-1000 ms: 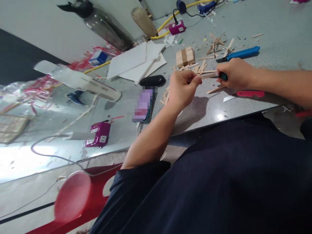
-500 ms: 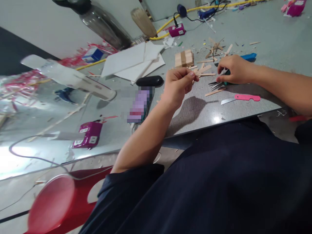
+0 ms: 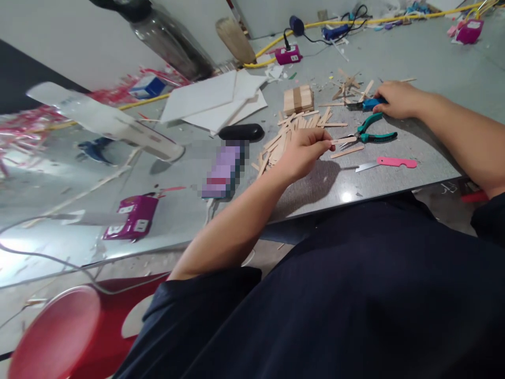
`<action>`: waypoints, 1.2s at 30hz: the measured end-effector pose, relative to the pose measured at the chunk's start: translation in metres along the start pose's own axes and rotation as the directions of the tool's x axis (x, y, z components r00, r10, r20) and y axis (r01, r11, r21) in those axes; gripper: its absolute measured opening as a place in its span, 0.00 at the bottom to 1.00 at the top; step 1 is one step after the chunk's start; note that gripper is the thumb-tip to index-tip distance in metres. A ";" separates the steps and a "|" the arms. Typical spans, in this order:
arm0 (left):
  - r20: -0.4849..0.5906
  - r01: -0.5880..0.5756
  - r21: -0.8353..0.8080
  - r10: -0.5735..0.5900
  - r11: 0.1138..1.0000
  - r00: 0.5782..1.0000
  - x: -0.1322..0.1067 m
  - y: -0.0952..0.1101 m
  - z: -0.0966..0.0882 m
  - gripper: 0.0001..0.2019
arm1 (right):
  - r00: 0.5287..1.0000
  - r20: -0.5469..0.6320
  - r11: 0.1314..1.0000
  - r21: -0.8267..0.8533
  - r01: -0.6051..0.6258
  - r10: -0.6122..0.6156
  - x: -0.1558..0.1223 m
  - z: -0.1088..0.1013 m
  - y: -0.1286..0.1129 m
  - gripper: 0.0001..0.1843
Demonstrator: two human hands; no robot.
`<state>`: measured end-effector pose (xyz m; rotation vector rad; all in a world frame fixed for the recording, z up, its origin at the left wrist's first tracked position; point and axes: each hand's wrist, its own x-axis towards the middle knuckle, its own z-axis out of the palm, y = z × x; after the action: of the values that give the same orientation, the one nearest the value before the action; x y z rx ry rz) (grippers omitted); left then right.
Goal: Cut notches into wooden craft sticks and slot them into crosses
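My left hand (image 3: 310, 151) pinches a wooden craft stick (image 3: 341, 141) by one end, its free end pointing right towards the jaws of teal-handled pliers (image 3: 373, 130) lying on the table. Further back, my right hand (image 3: 400, 99) is closed on the handles of blue-handled pliers (image 3: 370, 103), whose jaws point left. A heap of loose craft sticks (image 3: 290, 129) spreads behind and beside my left hand, which partly covers it. A single craft stick (image 3: 347, 152) and a pink-handled knife (image 3: 394, 162) with its blade out lie nearer the front edge.
A banded bundle of sticks (image 3: 299, 100) and scattered cut pieces (image 3: 347, 87) lie at the back. To the left are a black case (image 3: 241, 131), a phone (image 3: 223, 171) on a cable, white boards (image 3: 205, 100) and a white tube (image 3: 118, 126). A red chair (image 3: 59, 331) stands below.
My right hand has moved from the teal-handled pliers to the blue-handled pliers and grips them. My left hand has come lower and right, with the craft stick now plainly visible.
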<state>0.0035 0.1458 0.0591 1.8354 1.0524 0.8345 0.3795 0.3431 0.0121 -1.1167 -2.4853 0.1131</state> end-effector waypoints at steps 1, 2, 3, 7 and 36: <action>0.004 0.010 0.041 -0.010 0.999 1.000 0.001 0.000 0.000 0.04 | 0.999 0.013 0.999 0.000 -0.033 0.033 0.000 -0.002 -0.002 0.22; 0.009 0.026 0.094 -0.027 0.995 1.000 0.001 -0.001 0.000 0.04 | 0.997 0.028 0.998 -0.003 -0.069 0.069 0.000 -0.005 -0.004 0.22; 0.019 0.045 0.158 -0.048 0.986 0.999 0.002 -0.002 0.000 0.04 | 0.994 0.039 0.994 -0.012 -0.105 0.105 0.000 -0.010 -0.006 0.22; 0.132 0.096 0.336 -0.148 0.937 0.980 0.005 -0.003 -0.006 0.06 | 0.989 0.063 0.991 -0.021 -0.129 0.130 -0.006 -0.040 -0.034 0.23; 0.364 0.041 0.707 -0.414 0.706 0.834 0.014 0.028 -0.045 0.19 | 0.851 0.457 0.925 -0.371 -0.081 0.258 -0.047 -0.046 -0.246 0.39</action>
<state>-0.0191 0.1648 0.1052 2.2583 1.2966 -0.2681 0.2539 0.1380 0.0963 -1.6350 -2.9314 0.0235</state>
